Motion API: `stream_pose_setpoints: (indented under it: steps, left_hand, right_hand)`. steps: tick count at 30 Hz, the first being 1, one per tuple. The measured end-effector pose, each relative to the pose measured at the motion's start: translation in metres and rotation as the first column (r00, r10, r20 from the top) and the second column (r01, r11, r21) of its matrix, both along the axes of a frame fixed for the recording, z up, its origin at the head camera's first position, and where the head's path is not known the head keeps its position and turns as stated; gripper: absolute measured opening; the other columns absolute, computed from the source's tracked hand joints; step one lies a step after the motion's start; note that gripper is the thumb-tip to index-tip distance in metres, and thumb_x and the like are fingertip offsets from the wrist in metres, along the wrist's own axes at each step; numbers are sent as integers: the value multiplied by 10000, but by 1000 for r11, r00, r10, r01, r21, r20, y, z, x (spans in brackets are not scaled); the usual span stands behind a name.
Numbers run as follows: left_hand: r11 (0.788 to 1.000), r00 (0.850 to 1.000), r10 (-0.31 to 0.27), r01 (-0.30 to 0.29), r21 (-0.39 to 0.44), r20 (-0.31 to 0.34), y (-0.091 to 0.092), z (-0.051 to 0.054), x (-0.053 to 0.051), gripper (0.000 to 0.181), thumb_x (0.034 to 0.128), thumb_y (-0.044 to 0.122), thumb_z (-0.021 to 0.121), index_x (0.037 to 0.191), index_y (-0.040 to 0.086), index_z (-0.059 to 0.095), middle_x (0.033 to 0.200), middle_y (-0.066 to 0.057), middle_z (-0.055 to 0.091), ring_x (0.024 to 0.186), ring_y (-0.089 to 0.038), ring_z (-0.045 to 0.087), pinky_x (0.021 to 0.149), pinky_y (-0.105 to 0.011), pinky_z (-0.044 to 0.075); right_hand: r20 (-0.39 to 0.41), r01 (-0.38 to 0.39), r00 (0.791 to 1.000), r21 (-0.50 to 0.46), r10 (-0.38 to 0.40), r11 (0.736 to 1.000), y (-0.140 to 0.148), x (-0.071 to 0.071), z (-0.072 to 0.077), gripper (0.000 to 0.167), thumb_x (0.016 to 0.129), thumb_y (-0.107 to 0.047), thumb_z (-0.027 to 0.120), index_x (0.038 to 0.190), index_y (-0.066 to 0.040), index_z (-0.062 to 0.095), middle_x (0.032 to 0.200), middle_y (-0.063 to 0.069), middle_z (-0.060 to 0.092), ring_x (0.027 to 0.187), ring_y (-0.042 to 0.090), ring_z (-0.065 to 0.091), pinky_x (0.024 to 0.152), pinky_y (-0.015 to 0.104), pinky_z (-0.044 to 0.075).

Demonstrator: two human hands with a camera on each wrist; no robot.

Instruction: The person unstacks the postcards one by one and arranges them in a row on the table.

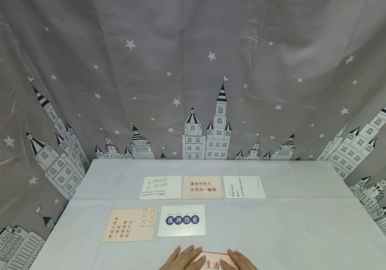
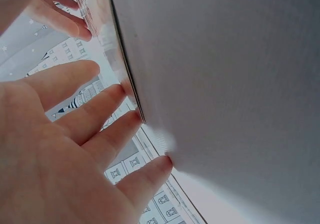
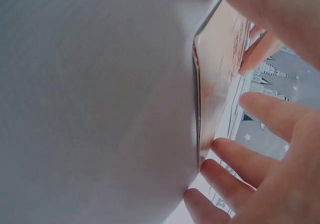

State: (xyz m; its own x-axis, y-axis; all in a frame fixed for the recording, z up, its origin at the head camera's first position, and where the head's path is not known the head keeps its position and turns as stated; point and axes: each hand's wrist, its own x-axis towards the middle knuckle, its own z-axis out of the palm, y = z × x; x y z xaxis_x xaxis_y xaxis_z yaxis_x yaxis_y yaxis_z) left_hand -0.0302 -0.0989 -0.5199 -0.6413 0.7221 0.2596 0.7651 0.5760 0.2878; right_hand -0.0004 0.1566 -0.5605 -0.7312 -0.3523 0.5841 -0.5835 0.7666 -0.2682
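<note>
At the near edge of the head view, a pink card (image 1: pixel 212 265) with large red characters lies flat on the white table, a thin red line along its far side. My left hand (image 1: pixel 183 259) rests on its left part with fingers extended and spread. On the card's right part lies my right hand (image 1: pixel 238 261), also with straight fingers. Both wrist views show fingertips touching the card and the tabletop at its edge. In the right wrist view the card's edge (image 3: pixel 199 109) looks layered; how many cards lie there I cannot tell. The card's near portion falls outside the head view.
Beyond my hands lie a white card with blue circles (image 1: pixel 181 221) and a pink card (image 1: pixel 129 225) to its left. Farther back is a row: a handwritten white card (image 1: pixel 160 187), a pink card (image 1: pixel 203 187), a white printed card (image 1: pixel 244 187). A grey castle-print curtain (image 1: pixel 152 56) surrounds the table.
</note>
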Motion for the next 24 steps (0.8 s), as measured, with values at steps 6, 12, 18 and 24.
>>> stream_pose_setpoints:
  steps: [6, 12, 18, 24]
  left_hand:
    - [1000, 1000, 6, -6, 8, 18, 1, 5, 0, 695, 896, 622, 472, 1384, 127, 490, 1382, -27, 484, 1219, -266, 516, 889, -613, 446]
    - [999, 1000, -11, 11, 34, -8, 1, 7, -2, 688, 888, 613, 507, 1367, 119, 521, 1344, -21, 510, 1177, -231, 545, 887, -586, 467]
    - [997, 1000, -21, 22, 75, -15, 2, 7, -2, 669, 889, 591, 536, 1357, 113, 533, 1328, -14, 510, 1174, -198, 539, 930, -529, 466]
    - [998, 999, -3, 0, 70, 41, 2, 12, 0, 684, 892, 601, 520, 1385, 127, 507, 1364, -10, 489, 1223, -246, 512, 970, -552, 420]
  right_hand:
    - [-63, -96, 994, -55, 92, 994, 4, -7, 3, 652, 688, -507, 815, 1248, -217, 650, 1252, 119, 589, 1021, 260, 614, 677, 276, 563]
    - [33, -143, 989, -13, 143, 990, 8, -6, -4, 605, 763, -497, 760, 1261, -183, 623, 1229, 140, 559, 995, 301, 600, 626, 317, 572]
    - [18, -106, 994, -6, 107, 994, 5, -5, -7, 609, 725, -538, 772, 1231, -223, 645, 1211, 106, 584, 990, 336, 617, 627, 418, 578]
    - [34, -98, 994, -43, 100, 994, 5, -4, -2, 631, 728, -522, 778, 1261, -219, 626, 1239, 86, 570, 990, 291, 630, 656, 382, 579]
